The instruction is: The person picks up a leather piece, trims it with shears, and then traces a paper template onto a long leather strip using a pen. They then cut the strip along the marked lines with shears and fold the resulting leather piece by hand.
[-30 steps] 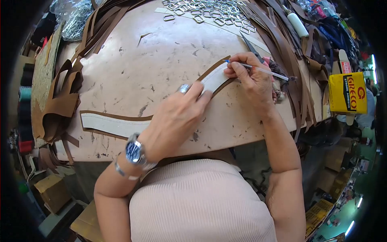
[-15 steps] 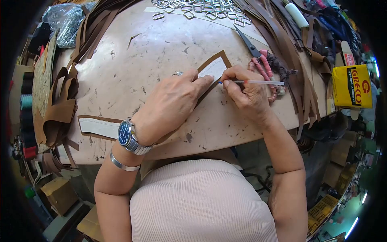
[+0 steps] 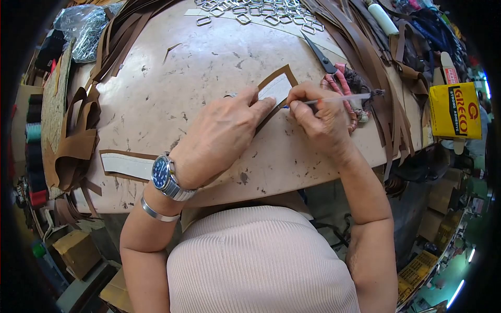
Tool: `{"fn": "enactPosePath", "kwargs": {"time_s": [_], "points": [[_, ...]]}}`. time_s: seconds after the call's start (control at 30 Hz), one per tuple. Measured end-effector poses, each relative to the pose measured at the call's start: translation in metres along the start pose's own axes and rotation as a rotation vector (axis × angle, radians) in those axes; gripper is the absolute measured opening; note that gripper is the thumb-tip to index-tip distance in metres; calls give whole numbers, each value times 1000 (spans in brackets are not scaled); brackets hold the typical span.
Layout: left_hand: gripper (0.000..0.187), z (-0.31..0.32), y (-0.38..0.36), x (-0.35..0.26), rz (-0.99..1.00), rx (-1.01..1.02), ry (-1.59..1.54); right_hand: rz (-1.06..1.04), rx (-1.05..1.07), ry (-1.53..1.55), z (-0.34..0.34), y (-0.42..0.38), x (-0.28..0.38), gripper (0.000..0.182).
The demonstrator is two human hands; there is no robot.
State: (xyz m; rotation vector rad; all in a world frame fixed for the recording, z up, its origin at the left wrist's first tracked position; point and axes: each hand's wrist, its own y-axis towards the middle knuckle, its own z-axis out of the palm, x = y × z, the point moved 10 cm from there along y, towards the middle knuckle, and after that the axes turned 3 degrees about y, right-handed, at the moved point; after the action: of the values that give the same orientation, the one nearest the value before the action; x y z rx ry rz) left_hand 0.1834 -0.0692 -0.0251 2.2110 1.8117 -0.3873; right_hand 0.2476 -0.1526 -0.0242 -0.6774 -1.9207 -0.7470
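Note:
My left hand point(image 3: 219, 130), a watch on its wrist, lies across a white pattern piece point(image 3: 276, 89) and presses it down on brown leather point(image 3: 277, 73). The leather forms a narrow margin around the pattern. Left of the watch, another stretch of the white piece on leather shows; the part between is hidden under my hand and wrist. A pen with a clear barrel point(image 3: 347, 98) is pinched in my right hand point(image 3: 319, 117). Its blue tip rests right at the pattern's lower right edge.
Scissors point(image 3: 326, 65) with pink-wrapped handles lie beyond my right hand. Metal rings point(image 3: 271, 20) are scattered at the back. Brown leather strips point(image 3: 360, 52) hang over the right side, more point(image 3: 120, 39) at the left. A yellow adhesive box point(image 3: 455, 110) stands far right.
The pen's rear end has swung upward and away from me, while its tip stays near the pattern's edge. My left hand keeps its place on the piece.

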Motion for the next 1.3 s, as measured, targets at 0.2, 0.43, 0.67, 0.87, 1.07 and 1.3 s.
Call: {"fn": "enactPosePath", "kwargs": {"time_s": [0.2,0.43,0.67,0.87,1.07,1.3], "points": [[42,-1,9,-15,85,32,28,85,-120,-28,-26,24,-8,12],[50,-2,16,-16,102,14,75,73,-99,-94,-21,29,-20,12],[52,0,18,-15,70,50,36,-2,-96,-155,-19,30,-10,12],[47,3,16,-11,53,73,7,51,-29,-168,-16,30,-15,10],[34,-19,-23,-6,-13,-82,-15,59,-254,225,-37,24,-23,9],[39,-19,-77,8,-196,-187,10,-369,-333,-115,-44,6,24,12]]}}
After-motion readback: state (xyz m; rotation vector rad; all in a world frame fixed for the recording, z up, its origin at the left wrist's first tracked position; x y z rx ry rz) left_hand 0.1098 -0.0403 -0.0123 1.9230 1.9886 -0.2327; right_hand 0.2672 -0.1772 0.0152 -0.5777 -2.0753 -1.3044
